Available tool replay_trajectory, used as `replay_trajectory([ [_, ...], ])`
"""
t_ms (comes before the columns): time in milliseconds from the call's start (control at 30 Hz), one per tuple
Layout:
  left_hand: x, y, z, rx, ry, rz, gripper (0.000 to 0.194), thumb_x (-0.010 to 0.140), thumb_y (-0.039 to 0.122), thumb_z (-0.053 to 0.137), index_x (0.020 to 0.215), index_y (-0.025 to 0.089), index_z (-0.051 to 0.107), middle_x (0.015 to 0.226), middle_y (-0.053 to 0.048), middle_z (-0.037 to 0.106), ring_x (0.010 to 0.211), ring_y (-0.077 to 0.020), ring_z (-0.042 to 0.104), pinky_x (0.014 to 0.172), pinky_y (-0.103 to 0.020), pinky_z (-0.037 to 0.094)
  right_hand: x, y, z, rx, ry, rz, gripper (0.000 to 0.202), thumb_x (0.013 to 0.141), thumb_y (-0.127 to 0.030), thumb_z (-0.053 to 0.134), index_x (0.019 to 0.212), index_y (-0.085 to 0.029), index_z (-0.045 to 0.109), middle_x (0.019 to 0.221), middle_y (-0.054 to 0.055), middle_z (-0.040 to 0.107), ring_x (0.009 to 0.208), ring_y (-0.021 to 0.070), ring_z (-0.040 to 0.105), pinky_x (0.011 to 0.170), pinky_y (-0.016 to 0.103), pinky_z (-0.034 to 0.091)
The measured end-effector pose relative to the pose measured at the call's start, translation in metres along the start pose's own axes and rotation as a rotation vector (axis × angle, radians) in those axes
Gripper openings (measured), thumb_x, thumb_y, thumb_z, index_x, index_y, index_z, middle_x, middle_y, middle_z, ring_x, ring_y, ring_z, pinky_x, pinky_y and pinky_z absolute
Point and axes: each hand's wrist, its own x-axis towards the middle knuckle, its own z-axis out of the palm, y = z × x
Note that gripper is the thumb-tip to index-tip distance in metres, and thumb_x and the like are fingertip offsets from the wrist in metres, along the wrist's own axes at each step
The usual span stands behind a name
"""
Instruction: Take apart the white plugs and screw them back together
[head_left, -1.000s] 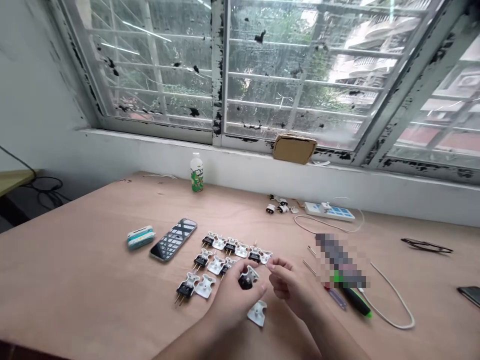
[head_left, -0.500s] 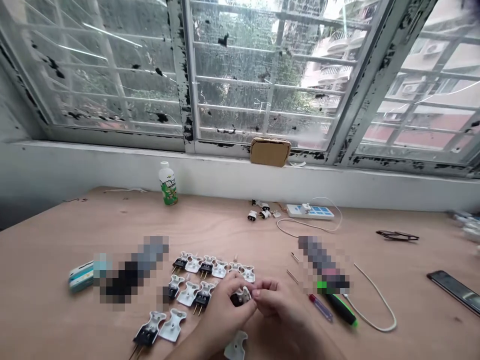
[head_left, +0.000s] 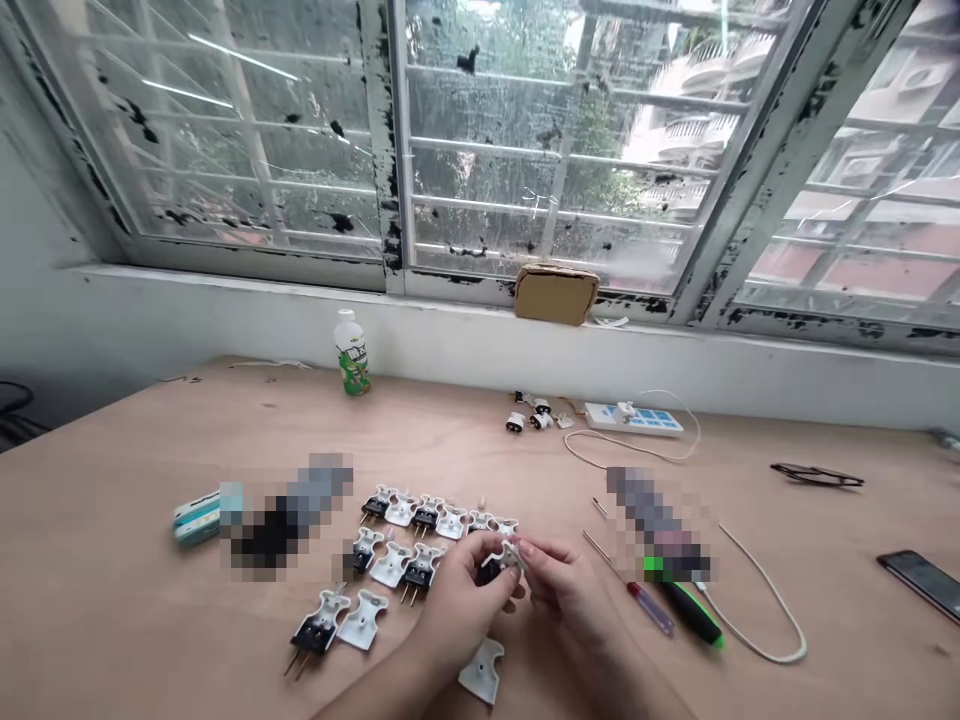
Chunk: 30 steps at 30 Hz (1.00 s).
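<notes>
My left hand (head_left: 471,592) is closed around a half-open electrical plug (head_left: 491,570), a white shell with a black insert. Against the plug's right edge, my right hand (head_left: 564,588) has its thumb and fingers pinched together; whatever is between them is hidden. A loose white shell half (head_left: 481,672) lies below the hands. To the left, a shell with a black pin insert (head_left: 316,630) rests beside an empty white plug cover (head_left: 363,620). More opened plug halves (head_left: 390,565) lie in rows behind my left hand, several with black inserts and brass pins.
Right of my hands lie a black-green screwdriver (head_left: 691,612), a purple tube with a red end (head_left: 651,608) and a white cable (head_left: 787,600). Farther back stand a bottle (head_left: 352,355), a power strip (head_left: 637,420) and assembled plugs (head_left: 538,418). Glasses (head_left: 817,475) and a phone (head_left: 922,582) are at right.
The camera view has shifted, so the table's things appear slightly right and higher. The plug in my left hand is tilted up more, showing its white shell. Both hands stay close together at it.
</notes>
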Motion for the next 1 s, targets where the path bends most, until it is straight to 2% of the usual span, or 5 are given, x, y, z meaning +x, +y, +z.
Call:
replay_trajectory([
  [100, 0.001, 0.001, 0.002, -0.037, 0.036, 0.019, 0.031, 0.074, 0.035, 0.077, 0.095, 0.016, 0.064, 0.089, -0.005, 0.07, 0.072, -0.0168, 0.068, 0.063, -0.028, 0.054, 0.001, 0.005, 0.005, -0.008, -0.018, -0.074, 0.032, 0.071, -0.04, 0.085, 0.085, -0.012, 0.079, 0.072, 0.006, 0.068, 0.061, 0.0117, 0.053, 0.057, 0.025, 0.042],
  [333, 0.0, -0.002, 0.002, -0.019, 0.073, 0.037, 0.033, 0.073, 0.041, 0.078, 0.09, 0.016, 0.064, 0.086, -0.005, 0.07, 0.072, -0.0179, 0.069, 0.063, -0.029, 0.055, 0.005, 0.019, -0.003, -0.017, 0.019, -0.149, 0.024, 0.075, -0.035, 0.083, 0.09, -0.016, 0.078, 0.087, 0.009, 0.075, 0.079, 0.0198, 0.065, 0.076, 0.033, 0.049],
  [600, -0.004, -0.008, 0.0, 0.011, 0.007, 0.084, 0.029, 0.079, 0.036, 0.074, 0.099, 0.016, 0.064, 0.092, -0.007, 0.07, 0.08, -0.0193, 0.068, 0.068, -0.031, 0.057, 0.001, 0.016, -0.005, -0.012, 0.003, -0.113, 0.027, 0.07, -0.039, 0.085, 0.08, -0.018, 0.071, 0.072, 0.001, 0.068, 0.064, 0.0132, 0.058, 0.06, 0.026, 0.046],
  [767, -0.005, -0.004, -0.002, -0.082, -0.065, 0.078, 0.032, 0.08, 0.034, 0.073, 0.103, 0.015, 0.066, 0.096, -0.008, 0.069, 0.078, -0.0185, 0.068, 0.07, -0.033, 0.057, 0.0, 0.009, -0.008, -0.08, -0.022, -0.117, 0.044, 0.066, -0.046, 0.087, 0.095, -0.021, 0.067, 0.051, -0.007, 0.052, 0.043, 0.0057, 0.039, 0.043, 0.019, 0.026],
  [1000, -0.004, -0.001, -0.004, -0.242, -0.074, 0.0, 0.034, 0.078, 0.035, 0.074, 0.104, 0.014, 0.066, 0.091, -0.007, 0.07, 0.074, -0.0177, 0.067, 0.065, -0.032, 0.055, -0.002, 0.004, -0.007, -0.213, -0.042, -0.156, 0.049, 0.065, -0.052, 0.086, 0.094, -0.019, 0.064, 0.053, -0.006, 0.051, 0.045, 0.005, 0.034, 0.043, 0.019, 0.019],
])
